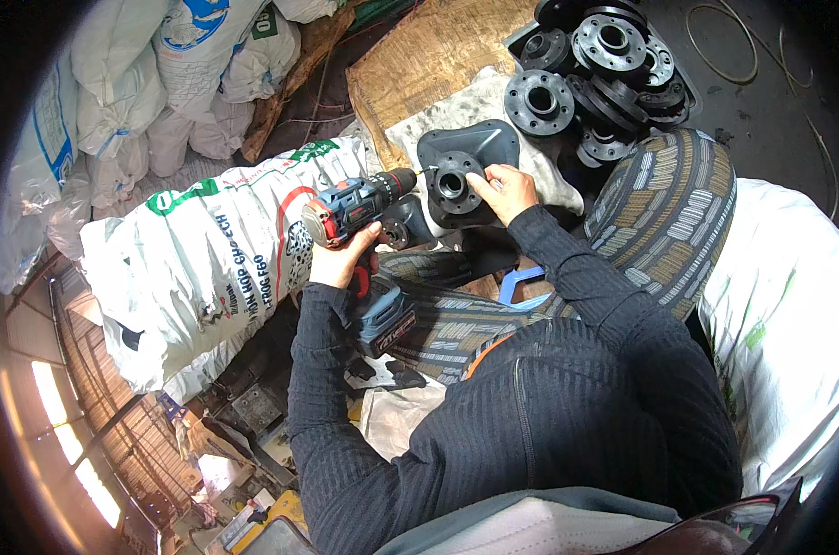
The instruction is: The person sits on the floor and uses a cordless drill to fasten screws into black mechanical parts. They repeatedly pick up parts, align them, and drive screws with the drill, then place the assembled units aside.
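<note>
My left hand (339, 264) is closed around the grip of a blue, black and red cordless drill (347, 209). The drill lies nearly level, its chuck toward the right and a thin bit (428, 169) reaching the edge of a dark metal flange (458, 209). Whether the bit touches the flange or sits in one of its holes, I cannot tell. With the fingers of my right hand (509, 192) I grip the flange's right side at its raised hub. Behind it is a dark shallow tray (480, 141), and below the chuck sits another round dark part (396, 234).
At the upper right is a heap of black flanges (614, 42), with one flange (539, 104) leaning nearer. A wooden slab (419, 55) lies behind the tray. White sacks (197, 250) fill the left, another sack (780, 305) the right. Patterned fabric (665, 217) covers my legs.
</note>
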Motion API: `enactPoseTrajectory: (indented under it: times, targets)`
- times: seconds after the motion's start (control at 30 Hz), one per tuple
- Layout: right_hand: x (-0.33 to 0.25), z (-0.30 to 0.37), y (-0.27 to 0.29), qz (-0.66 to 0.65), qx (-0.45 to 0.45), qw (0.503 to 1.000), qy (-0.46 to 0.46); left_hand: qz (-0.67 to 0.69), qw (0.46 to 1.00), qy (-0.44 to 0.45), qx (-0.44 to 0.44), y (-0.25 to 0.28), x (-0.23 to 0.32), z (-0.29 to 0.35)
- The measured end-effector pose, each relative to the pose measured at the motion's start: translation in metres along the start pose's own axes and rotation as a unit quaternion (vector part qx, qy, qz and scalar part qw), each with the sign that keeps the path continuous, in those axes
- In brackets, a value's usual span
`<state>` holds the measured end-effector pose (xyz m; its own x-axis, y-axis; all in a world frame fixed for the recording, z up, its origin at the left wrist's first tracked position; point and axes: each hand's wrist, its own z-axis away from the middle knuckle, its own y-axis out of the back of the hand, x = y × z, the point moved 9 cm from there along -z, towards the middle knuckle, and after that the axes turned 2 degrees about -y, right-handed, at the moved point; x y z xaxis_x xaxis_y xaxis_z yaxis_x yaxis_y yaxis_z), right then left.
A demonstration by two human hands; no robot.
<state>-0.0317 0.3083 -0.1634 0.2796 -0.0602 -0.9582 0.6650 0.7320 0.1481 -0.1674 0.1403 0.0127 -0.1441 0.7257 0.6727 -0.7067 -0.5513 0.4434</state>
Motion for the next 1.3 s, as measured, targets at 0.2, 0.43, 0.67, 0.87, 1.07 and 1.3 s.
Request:
enactPoseTrajectory:
  times: [0.2,0.43,0.67,0.87,1.07,1.3]
  targets:
    - [0.002,0.000,-0.001,-0.002,-0.001,1.000,-0.008,-0.125,0.992,0.010,-0.035,0.005,0.014,-0.005]
    - [0.001,0.000,0.000,-0.004,-0.001,1.000,-0.008,-0.316,0.937,-0.135,-0.058,-0.015,0.066,-0.017]
    - [-0.001,-0.002,0.001,-0.004,0.007,1.000,-0.004,-0.385,0.901,-0.180,-0.092,-0.019,0.055,-0.030]
    - [-0.001,0.001,0.000,0.001,-0.003,1.000,-0.009,-0.398,0.889,-0.194,-0.116,-0.027,0.063,-0.032]
    - [0.000,0.000,0.000,-0.013,-0.007,1.000,0.004,-0.412,0.888,-0.156,-0.135,-0.029,0.045,-0.038]
    - [-0.007,-0.003,0.000,0.005,-0.022,0.999,0.028,-0.365,0.912,-0.154,-0.106,-0.019,0.025,-0.043]
